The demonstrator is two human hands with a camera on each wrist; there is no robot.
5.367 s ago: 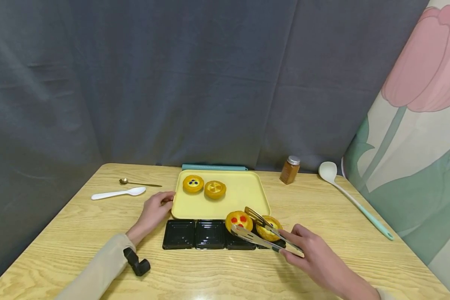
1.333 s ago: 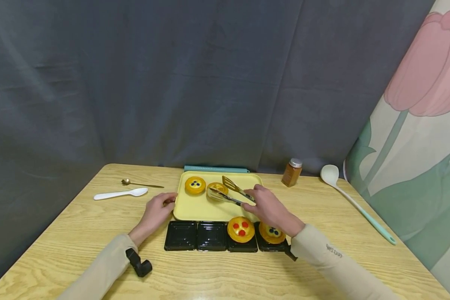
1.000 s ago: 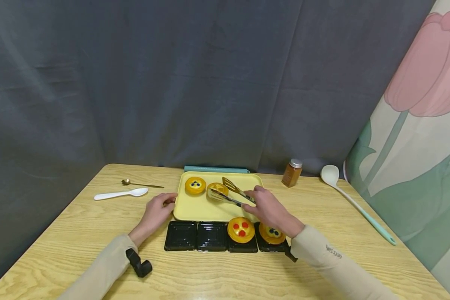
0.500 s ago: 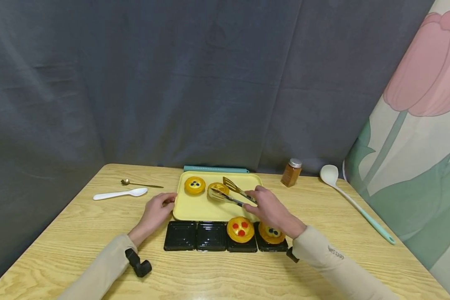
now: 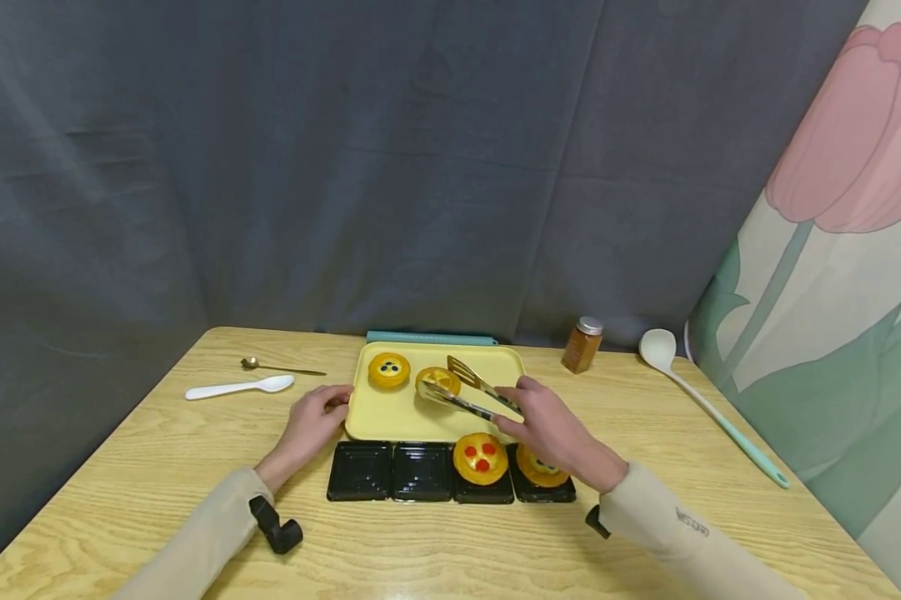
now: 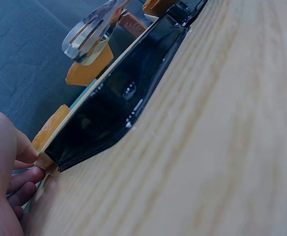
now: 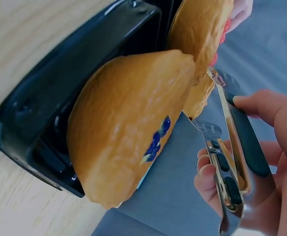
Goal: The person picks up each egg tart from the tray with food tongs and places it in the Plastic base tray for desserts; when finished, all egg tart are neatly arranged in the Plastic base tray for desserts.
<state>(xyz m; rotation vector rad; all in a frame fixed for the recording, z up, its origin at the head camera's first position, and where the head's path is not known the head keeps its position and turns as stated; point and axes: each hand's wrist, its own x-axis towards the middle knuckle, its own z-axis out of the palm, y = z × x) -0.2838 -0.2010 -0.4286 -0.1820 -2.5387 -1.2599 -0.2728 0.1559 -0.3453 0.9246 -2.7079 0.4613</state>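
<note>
My right hand (image 5: 551, 429) holds metal tongs (image 5: 476, 393), their ends on either side of a tart with yellow fruit wedges (image 5: 438, 381). The left wrist view shows this tart looking slightly raised over the yellow tray (image 5: 390, 417). With thumb and fingers, my left hand (image 5: 315, 425) pinches the tray's left edge. A blueberry tart (image 5: 388, 370) sits at the tray's back left. In front lies a row of black square containers (image 5: 360, 472). A red-topped tart (image 5: 481, 458) rests in the third from left, a second blueberry tart (image 7: 124, 123) in the rightmost, partly behind my right hand.
Left of the tray lie a white spoon (image 5: 240, 387) and a thin gold spoon (image 5: 281, 367). A teal bar (image 5: 431, 338) lies behind the tray. To the right stand a brown jar (image 5: 582, 346) and a long-handled ladle (image 5: 708, 404). A dark curtain (image 5: 345, 167) hangs behind.
Earlier the tongs were around the right blueberry tart at its container; they have since moved to the fruit-wedge tart on the tray. That tart has shifted slightly right. My left hand stays put.
</note>
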